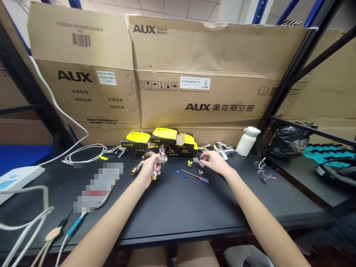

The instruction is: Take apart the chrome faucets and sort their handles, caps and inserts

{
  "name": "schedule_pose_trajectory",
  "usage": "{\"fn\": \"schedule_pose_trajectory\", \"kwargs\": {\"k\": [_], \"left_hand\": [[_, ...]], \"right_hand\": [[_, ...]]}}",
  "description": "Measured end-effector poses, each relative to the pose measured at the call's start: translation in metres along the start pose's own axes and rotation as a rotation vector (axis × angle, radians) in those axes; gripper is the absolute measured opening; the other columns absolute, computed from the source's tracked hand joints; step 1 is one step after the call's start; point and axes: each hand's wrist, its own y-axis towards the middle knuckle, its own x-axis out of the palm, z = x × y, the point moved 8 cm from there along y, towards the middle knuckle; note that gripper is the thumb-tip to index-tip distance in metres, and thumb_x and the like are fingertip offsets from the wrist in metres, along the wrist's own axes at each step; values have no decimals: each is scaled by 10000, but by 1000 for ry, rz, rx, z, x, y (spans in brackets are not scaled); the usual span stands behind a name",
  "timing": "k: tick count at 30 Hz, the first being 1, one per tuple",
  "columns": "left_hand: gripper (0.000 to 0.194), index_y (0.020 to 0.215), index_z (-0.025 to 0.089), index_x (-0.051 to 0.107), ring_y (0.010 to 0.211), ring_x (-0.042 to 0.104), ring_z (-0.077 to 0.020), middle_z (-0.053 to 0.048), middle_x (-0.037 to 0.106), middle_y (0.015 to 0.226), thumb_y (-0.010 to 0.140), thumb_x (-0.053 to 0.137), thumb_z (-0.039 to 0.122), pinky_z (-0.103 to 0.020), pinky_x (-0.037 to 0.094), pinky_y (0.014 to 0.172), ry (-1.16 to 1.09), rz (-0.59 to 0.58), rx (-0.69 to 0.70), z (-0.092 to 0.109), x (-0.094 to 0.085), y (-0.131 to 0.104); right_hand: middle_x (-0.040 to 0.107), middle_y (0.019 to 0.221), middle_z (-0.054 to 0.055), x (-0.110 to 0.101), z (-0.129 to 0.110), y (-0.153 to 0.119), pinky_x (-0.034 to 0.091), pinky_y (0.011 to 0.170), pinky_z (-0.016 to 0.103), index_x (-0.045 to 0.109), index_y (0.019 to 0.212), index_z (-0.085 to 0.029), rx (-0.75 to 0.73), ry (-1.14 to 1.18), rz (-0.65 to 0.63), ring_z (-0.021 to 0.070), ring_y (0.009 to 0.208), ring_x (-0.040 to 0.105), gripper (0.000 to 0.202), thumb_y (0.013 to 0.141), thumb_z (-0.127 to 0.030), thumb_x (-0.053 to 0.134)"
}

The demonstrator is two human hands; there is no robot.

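My left hand [148, 171] is wrapped around a chrome faucet [163, 154], its brass threaded end poking out below the fingers. Over the table's middle, my right hand [215, 162] has its fingers pinched at the end of a chrome faucet handle [196, 161]. Beside that handle stands a small yellow-and-black valve cartridge [190, 163]. A screwdriver [198, 176] with a clear purplish handle lies in front of it, near two blue caps [177, 171]. A small shiny piece [200, 171] rests under my right hand, too small to name.
Yellow-and-black boxes [164, 135] are stacked at the back against large cartons [217, 66]. More chrome faucets [222, 150] lie back right, near a white bottle [247, 141] and glasses [263, 170]. A coiled white cable [80, 154] and a power strip [22, 181] occupy the left.
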Motion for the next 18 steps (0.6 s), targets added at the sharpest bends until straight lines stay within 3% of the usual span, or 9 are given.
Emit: {"fn": "schedule_pose_trajectory", "kwargs": {"k": [10,18], "left_hand": [[268,708,149,512,378,341,-26,-4,596,708,700,608,399,-174,319,346,8,3,10,1,-1,0],[268,703,151,510,369,336,-27,-5,600,706,702,602,403,-178,319,339,18,9,6,0,-1,0]], "right_hand": [[682,795,33,20,-2,5,408,612,234,686,835,-180,-48,-66,40,142,652,575,114,793,-210,585],[650,942,57,24,-31,2,414,715,255,675,991,-204,-164,-131,105,179,864,579,183,844,-245,575]]}}
